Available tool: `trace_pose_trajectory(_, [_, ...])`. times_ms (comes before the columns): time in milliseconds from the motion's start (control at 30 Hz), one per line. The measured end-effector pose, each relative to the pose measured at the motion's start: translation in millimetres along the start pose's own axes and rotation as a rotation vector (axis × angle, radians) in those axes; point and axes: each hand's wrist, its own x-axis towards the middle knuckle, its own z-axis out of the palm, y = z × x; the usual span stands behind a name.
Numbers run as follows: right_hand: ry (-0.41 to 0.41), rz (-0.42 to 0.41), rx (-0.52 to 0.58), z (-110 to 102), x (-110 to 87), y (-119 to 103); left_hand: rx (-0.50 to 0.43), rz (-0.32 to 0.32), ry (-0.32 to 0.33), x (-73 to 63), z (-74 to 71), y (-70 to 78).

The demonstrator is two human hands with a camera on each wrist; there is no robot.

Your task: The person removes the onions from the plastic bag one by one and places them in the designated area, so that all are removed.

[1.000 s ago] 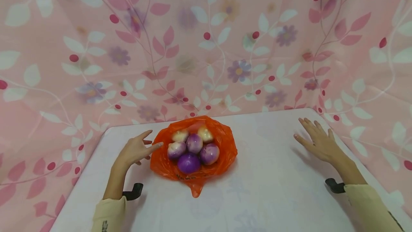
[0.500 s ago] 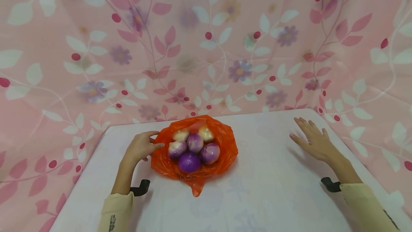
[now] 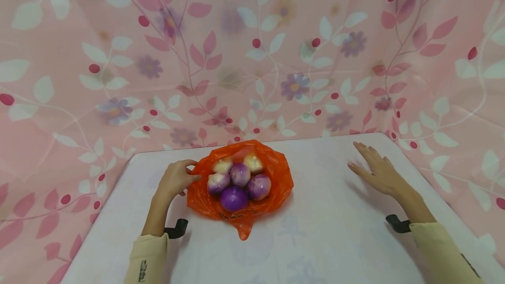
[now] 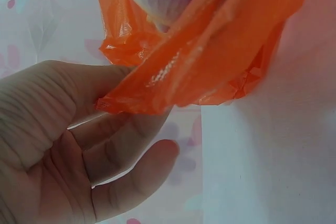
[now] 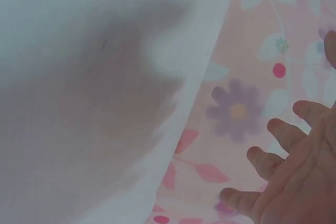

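An orange plastic bag [image 3: 279, 183], its mouth spread wide, stands on the white table. Inside it sit several glossy purple-and-white bulbs [image 3: 240, 174] that look like onions; one at the front is deep purple. At the bag's left side is my left hand [image 3: 173, 181]. In the left wrist view this hand [image 4: 52, 171] pinches the bag's rim [image 4: 142, 90], thumb on one side and fingers on the other, with the thumb tip hidden by the plastic. My right hand [image 3: 376, 174] hovers over the table's right side, fingers extended and holding nothing.
The white-covered table [image 3: 323, 231] ends at a back edge against a pink floral curtain [image 3: 252, 56], which also hangs along both sides. A black band mount [image 3: 177, 229] sits on the left wrist and another black mount [image 3: 397, 224] on the right.
My left hand has moved right to the bag, and its thumb and fingers have closed on the rim. The right hand has drifted slightly left. The bag and bulbs have stayed in place.
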Motion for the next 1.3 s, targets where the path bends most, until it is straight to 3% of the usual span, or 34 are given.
trace_pose_trajectory(133, [-0.011,0.029,0.086,2.2,2.1,-10.8,-0.005,0.0,-0.001,-0.3,-0.8,1.5])
trace_pose_trajectory(267, [0.032,0.042,0.14,10.0,7.3,-24.6,-0.006,0.004,-0.004,0.1,-1.9,2.5])
trace_pose_trajectory(433, [0.166,-0.066,0.216,20.8,16.2,-41.5,-0.006,0.006,-0.01,1.0,-1.9,2.6])
trace_pose_trajectory(567, [0.206,-0.11,0.269,24.9,20.5,-57.2,-0.005,-0.003,-0.015,0.9,-2.3,2.6])
trace_pose_trajectory(1133, [0.081,-0.108,0.433,48.2,33.6,-125.9,-0.006,0.0,-0.02,2.2,-1.7,-0.1])
trace_pose_trajectory(1300, [0.005,-0.075,0.538,54.4,36.5,-142.2,-0.006,-0.001,-0.02,2.1,-2.2,0.5])
